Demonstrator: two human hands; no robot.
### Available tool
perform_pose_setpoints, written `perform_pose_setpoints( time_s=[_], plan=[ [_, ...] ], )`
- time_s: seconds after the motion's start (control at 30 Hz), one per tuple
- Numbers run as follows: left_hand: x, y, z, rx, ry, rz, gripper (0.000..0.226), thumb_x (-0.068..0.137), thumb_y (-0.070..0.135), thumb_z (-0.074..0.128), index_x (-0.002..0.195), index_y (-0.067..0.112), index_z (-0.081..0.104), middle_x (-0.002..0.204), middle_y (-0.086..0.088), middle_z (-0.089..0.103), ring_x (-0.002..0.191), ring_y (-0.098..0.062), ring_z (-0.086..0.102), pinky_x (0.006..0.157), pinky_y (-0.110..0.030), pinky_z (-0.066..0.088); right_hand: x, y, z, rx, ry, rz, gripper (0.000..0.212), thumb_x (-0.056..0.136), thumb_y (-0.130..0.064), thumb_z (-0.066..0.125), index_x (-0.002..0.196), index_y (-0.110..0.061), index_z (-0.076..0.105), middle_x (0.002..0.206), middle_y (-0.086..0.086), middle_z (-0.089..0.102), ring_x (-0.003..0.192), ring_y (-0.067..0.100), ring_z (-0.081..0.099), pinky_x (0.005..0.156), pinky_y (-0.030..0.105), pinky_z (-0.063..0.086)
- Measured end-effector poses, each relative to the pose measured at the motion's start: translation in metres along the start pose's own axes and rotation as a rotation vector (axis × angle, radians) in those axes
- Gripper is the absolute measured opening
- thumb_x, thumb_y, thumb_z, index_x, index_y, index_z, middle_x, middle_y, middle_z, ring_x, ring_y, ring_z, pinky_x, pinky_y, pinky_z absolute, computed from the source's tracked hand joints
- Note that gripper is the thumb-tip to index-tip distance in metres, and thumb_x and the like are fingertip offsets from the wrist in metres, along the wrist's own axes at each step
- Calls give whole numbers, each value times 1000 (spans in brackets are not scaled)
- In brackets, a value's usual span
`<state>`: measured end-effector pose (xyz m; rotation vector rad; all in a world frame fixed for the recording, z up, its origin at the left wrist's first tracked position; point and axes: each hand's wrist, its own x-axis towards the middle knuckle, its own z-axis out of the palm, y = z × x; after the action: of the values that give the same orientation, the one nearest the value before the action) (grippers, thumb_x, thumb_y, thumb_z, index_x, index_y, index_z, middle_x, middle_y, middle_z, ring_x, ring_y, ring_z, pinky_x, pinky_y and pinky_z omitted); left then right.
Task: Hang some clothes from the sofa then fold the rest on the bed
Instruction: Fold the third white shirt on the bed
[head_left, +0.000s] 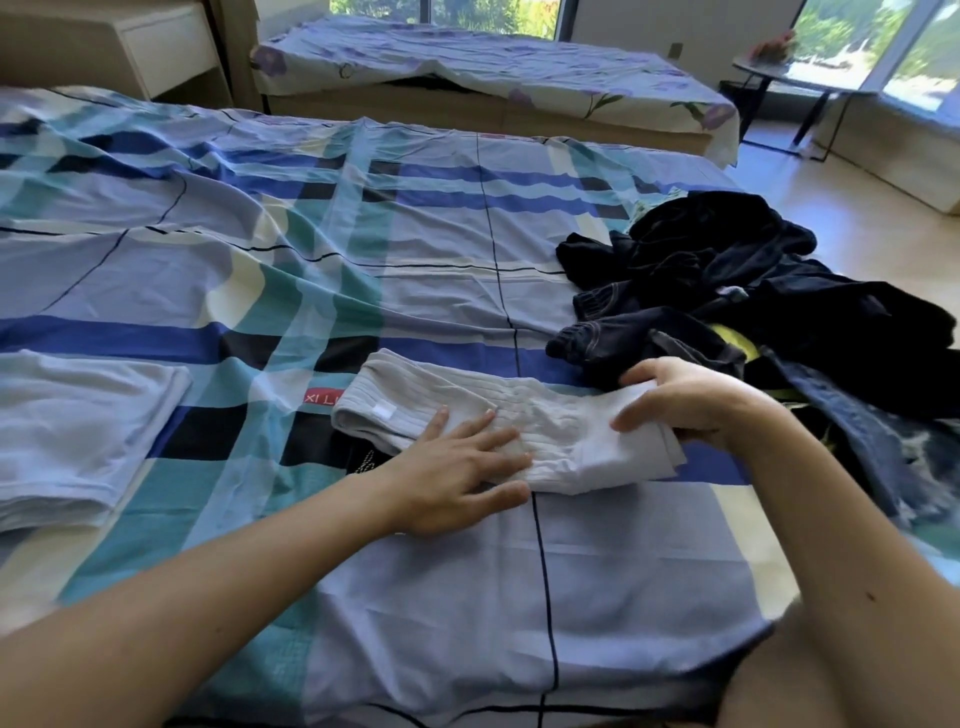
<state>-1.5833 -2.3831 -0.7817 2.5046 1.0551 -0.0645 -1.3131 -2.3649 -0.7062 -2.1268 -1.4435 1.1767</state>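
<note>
left grip flat, fingers straight, pressing ribbed grey garment on wrinkled checked bed | right grip curled, pinching garment's right end | smooth folded white shirt far left | crumpled dark clothes pile beyond, right

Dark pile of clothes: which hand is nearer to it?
Right. The right hand grips the grey garment by its end, at the edge of the dark pile; the left hand presses flat on the garment's middle, farther away.
</note>
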Motion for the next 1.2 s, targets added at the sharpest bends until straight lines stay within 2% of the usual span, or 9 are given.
perform_pose_setpoints(
  time_s=[0.13, 0.3, 0.47, 0.6, 0.73, 0.87, 0.97, 1.1, 1.2],
  plan=[
    [2, 20, -20, -672, 232, -23, 75, 92, 70, 37, 154, 28, 37, 154, 5, 46, 139, -5, 41, 116, -26, 29, -17, -29, 12, 324, -21, -248, 56, 79, 0, 78, 130, -14, 58, 113, 17, 68, 94, 31, 69, 82, 44, 58],
    [3, 29, -59, -1287, 324, -165, 60, 88, 58, 53, 135, 20, 57, 115, -14, 71, 101, -24, 71, 89, -41, 58, -26, -48, 53, 835, -391, -429, 63, 93, 4, 55, 149, -16, 33, 118, 16, 71, 104, 30, 72, 93, 39, 56],
    [3, -12, -70, -1242, 570, -474, 26, 88, -2, 64, 113, 6, 63, 105, -17, 70, 82, -25, 72, 68, -38, 63, -10, -49, 78, 780, -348, -606, 64, 86, 9, 55, 144, -13, 42, 128, 18, 67, 122, 30, 63, 104, 38, 49],
    [0, -42, -73, -1075, 658, -647, 26, 86, -8, 58, 107, 7, 60, 93, -10, 63, 73, -21, 64, 51, -28, 60, 9, -38, 98, 270, -109, -742, 48, 93, -4, 53, 136, -27, 54, 140, -3, 58, 133, 8, 50, 113, 33, 39],
    [-3, -77, -60, -623, 662, -785, 35, 82, 6, 60, 117, 13, 59, 107, -6, 66, 98, -26, 63, 85, -37, 56, 23, -19, 136, -564, -213, -695, 53, 108, -40, 35, 159, -36, 18, 170, -4, -3, 155, 14, -8, 125, 46, -6],
    [-2, -84, -49, -316, 510, -905, 53, 91, 36, 58, 137, 12, 44, 137, -14, 52, 128, -36, 47, 105, -46, 42, 22, -17, 155, -687, -210, -641, 62, 105, -55, 24, 160, -40, -1, 166, -6, -21, 151, 14, -26, 121, 53, -15],
    [-3, -84, -46, -463, 439, -899, 75, 85, 48, 70, 141, 8, 38, 137, -11, 55, 126, -33, 53, 104, -42, 45, 21, -24, 148, -597, -272, -604, 61, 103, -59, 26, 159, -41, 7, 168, -7, -16, 152, 13, -22, 122, 53, -13],
    [-6, -86, -47, -785, 555, -880, 55, 77, 23, 80, 123, 11, 52, 117, -9, 64, 105, -26, 63, 92, -42, 55, 21, -28, 140, -166, -88, -560, 43, 102, -46, 51, 141, -30, 54, 168, 4, 8, 154, 21, 13, 123, 42, 19],
    [-9, -83, -54, -1077, 535, -865, 31, 77, 7, 80, 102, 2, 63, 105, -22, 71, 90, -33, 71, 85, -46, 60, 27, -27, 136, -48, 70, -420, 27, 93, -33, 68, 119, -27, 62, 146, 14, 42, 124, 24, 51, 95, 33, 43]
  ],
)
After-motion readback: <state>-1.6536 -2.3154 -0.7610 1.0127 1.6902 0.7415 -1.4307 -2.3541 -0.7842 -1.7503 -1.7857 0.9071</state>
